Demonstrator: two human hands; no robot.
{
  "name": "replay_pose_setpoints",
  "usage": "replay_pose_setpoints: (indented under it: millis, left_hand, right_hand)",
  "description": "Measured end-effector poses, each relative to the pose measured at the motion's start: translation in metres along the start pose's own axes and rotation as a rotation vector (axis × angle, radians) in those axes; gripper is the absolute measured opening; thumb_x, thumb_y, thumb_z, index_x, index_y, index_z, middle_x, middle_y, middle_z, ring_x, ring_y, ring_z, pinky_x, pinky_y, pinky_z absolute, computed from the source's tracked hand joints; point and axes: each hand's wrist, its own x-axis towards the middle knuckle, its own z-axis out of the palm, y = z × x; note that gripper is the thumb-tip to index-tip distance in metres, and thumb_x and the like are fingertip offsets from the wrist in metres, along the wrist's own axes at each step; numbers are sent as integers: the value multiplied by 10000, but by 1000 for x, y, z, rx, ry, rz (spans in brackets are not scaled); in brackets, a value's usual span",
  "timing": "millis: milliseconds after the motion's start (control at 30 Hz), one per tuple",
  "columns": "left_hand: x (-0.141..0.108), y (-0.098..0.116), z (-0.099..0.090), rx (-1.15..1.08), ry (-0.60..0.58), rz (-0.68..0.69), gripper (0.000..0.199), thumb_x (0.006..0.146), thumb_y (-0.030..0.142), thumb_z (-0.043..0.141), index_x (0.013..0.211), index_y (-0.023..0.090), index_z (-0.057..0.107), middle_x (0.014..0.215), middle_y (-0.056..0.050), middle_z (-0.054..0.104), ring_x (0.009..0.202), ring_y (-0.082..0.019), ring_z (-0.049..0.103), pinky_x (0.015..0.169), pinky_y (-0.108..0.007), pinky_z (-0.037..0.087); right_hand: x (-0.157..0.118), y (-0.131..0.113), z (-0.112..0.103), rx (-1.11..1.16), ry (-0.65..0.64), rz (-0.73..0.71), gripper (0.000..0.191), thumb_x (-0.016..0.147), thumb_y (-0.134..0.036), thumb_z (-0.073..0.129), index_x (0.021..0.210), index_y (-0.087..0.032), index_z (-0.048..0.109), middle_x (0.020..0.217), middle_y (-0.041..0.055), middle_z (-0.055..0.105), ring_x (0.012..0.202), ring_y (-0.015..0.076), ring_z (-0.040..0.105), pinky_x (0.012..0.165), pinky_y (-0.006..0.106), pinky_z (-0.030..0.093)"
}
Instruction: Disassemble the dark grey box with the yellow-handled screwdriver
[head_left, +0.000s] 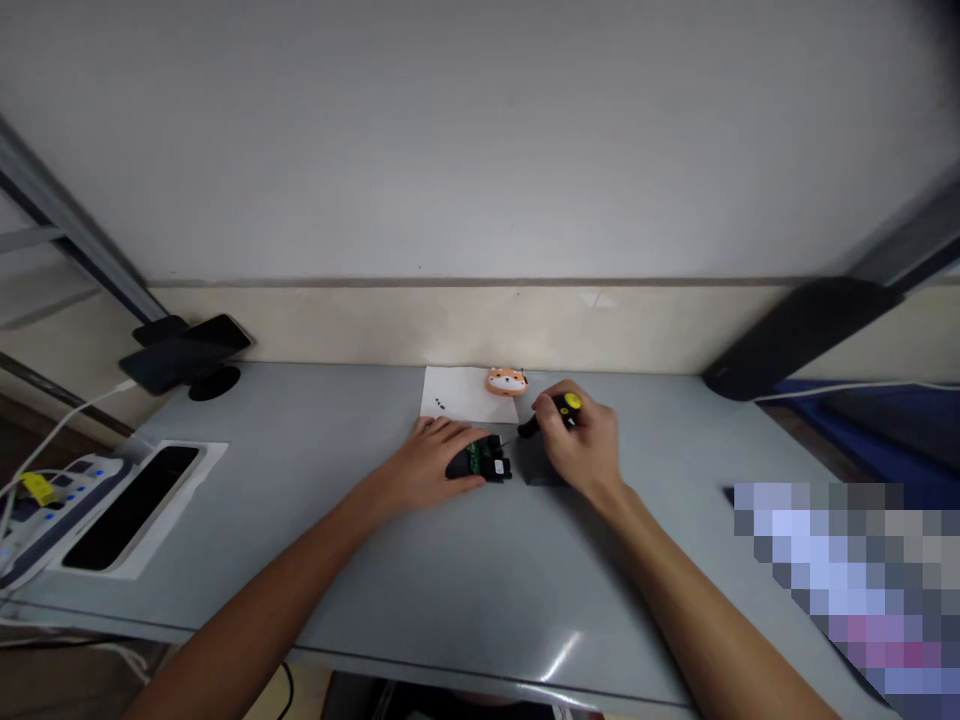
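Note:
My left hand (431, 462) is closed around a small opened black device with a green circuit board (474, 460), holding it down on the grey table. Its kind is hard to make out, though its rounded body resembles a computer mouse. My right hand (585, 440) grips a screwdriver (529, 428) with a black and yellow handle, and the thin shaft points left at the device's right edge. Whether the tip touches it I cannot tell. Beneath my right hand lies a dark flat piece (541, 472), partly hidden. Several tiny dark bits, perhaps screws (440, 404), rest on white paper (465, 385).
An orange and white animal-face case (507, 381) sits on the paper's right part. At left are a phone on a stand (187, 355), a black phone-like slab (135, 508) and a power strip (75, 500). A dark cylindrical speaker (795, 335) stands back right; a blurred-out item (847, 580) lies right.

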Motion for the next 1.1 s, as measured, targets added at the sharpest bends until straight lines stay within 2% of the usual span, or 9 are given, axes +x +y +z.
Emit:
replay_pose_setpoints:
  millis: [367,467,767,1000,1100]
  left_hand:
    - [0,1,3,15,16,14,526,943,441,688,1431,349,517,1413,-24,614,1307,-265,534,1160,-461,310]
    - [0,2,4,13,26,17,510,942,422,688,1419,338,528,1409,-29,616,1303,-265,535,1165,-461,306]
    - [0,2,4,3,50,28,476,918,391,721,1358,309,558,1383,-18,625,1274,-245,546,1142,-441,312]
    - [0,3,3,1,41,22,439,912,392,726,1317,305,578,1383,-20,631,1266,-252,552,1132,-441,316]
    - [0,4,3,2,37,20,405,913,381,721,1290,305,593,1360,-17,641,1254,-253,557,1127,-442,321]
  right_hand:
    - [-1,3,5,6,-55,21,247,935,-387,568,775,-210,631,616,-15,586,547,135,475,544,262,385]
    - [-3,3,7,10,-72,-4,222,929,-377,574,788,-215,631,609,-25,554,548,135,469,555,262,390]
    - [-2,4,5,8,-48,17,241,937,-381,572,772,-212,616,600,-26,563,540,128,452,545,256,373]
    - [0,3,3,22,-191,-19,209,954,-390,567,910,-213,671,705,-5,661,604,144,540,600,267,416]
    - [0,4,2,15,-176,-24,212,953,-392,567,886,-215,664,700,-5,651,601,144,529,593,267,412]
